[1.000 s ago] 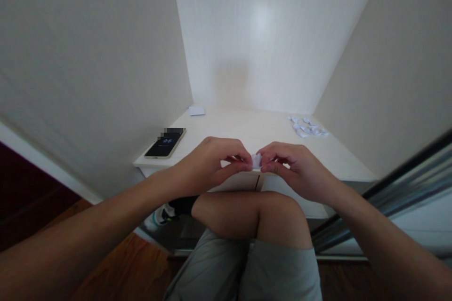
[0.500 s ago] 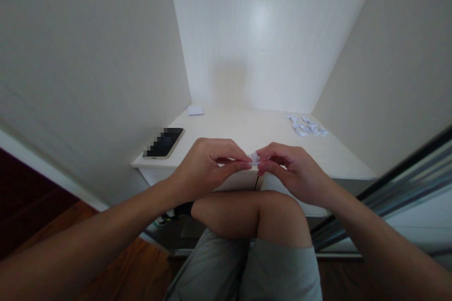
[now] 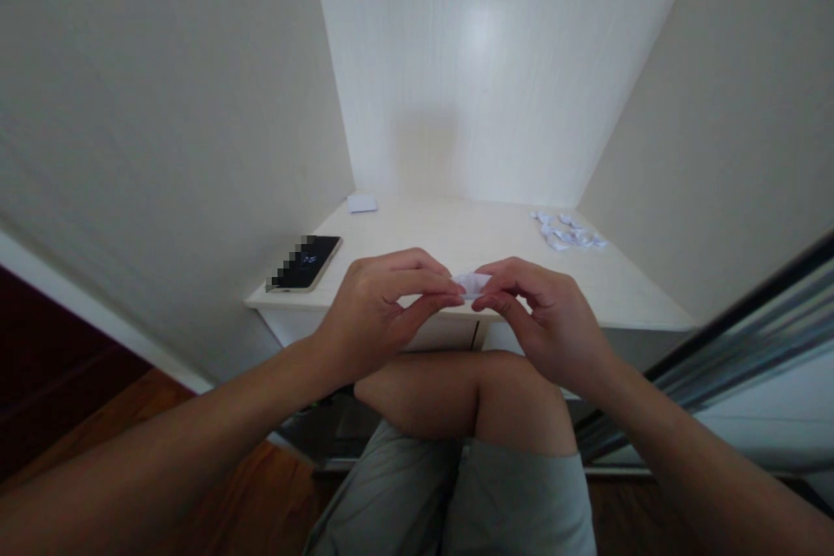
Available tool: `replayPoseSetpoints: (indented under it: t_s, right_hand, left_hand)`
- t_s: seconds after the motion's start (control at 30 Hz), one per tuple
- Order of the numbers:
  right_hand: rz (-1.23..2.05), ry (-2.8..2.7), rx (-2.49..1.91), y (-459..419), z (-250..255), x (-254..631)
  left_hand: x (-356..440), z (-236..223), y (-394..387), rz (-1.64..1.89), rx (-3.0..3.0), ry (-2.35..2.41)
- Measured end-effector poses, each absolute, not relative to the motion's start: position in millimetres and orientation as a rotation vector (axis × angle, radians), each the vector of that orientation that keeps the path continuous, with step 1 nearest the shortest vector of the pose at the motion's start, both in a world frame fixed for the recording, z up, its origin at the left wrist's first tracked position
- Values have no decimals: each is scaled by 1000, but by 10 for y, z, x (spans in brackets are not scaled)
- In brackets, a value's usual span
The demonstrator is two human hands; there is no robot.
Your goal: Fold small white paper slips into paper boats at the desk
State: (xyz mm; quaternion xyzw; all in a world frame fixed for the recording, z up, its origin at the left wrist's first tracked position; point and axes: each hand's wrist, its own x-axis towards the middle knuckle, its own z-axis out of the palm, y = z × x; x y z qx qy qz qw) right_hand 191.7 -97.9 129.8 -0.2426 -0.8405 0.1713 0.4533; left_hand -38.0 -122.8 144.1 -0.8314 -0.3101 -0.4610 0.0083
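A small white piece of folded paper (image 3: 473, 283) is stretched between my two hands, above the front edge of the white desktop (image 3: 430, 234). My left hand (image 3: 397, 300) pinches its left end between thumb and fingers. On the other end, my right hand (image 3: 534, 304) is closed in the same kind of pinch. The fingertips cover both ends of the paper; only its middle shows. Toward the back right of the desktop lie several twisted white paper pieces (image 3: 570, 233) in a loose group.
A phone (image 3: 309, 263) with a dark screen lies at the desktop's left edge. Near the back left corner is a small white stack of paper (image 3: 362, 204). Walls enclose the desktop on the left, back and right. My knees (image 3: 456, 391) are under the front edge.
More of the white paper shows between my fingertips now, and my hands have shifted slightly. The phone's screen shows a faint bright mark that was not visible before.
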Motion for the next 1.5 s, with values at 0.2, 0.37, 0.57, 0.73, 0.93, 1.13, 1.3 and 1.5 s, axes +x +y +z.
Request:
replayPoseSetpoints:
  t_s: [0.2,0.37,0.57,0.73,0.93,1.13,1.3,1.5]
  right_hand:
    - [409,-1992,-569,-1013,1276,1875]
    - [352,-1999,-567,-1013,1286,1864]
    - [305,-2037,-571,-1021,1299,1883]
    - [287,-2049,-573,-1029,1296,1881]
    - [296,-2029,-592,-1030,1305,1865]
    - [242,-1979,-601,-1038,1313,1849]
    - [202,-2024,-671,-1001,1308,1886]
    - [229,-2079,-697,-957,1323,1906]
  left_hand:
    - [-336,1466,-1268,-1486,-2631,-1001]
    - [-322,1472,-1284,-1580,-2661,-1071]
    - [-377,1503,-1255,-1380,-2691,-988]
    - [-382,1527,-1231,-1302,-2755,-952]
    - [-379,1539,-1232,-1262,-2712,-1032]
    - [-370,1539,-1248,-1327,-2685,-1232]
    - [-377,1556,-1233,-1275,-2701,-1136]
    - [-427,1594,-1225,-1113,-2708,-1051]
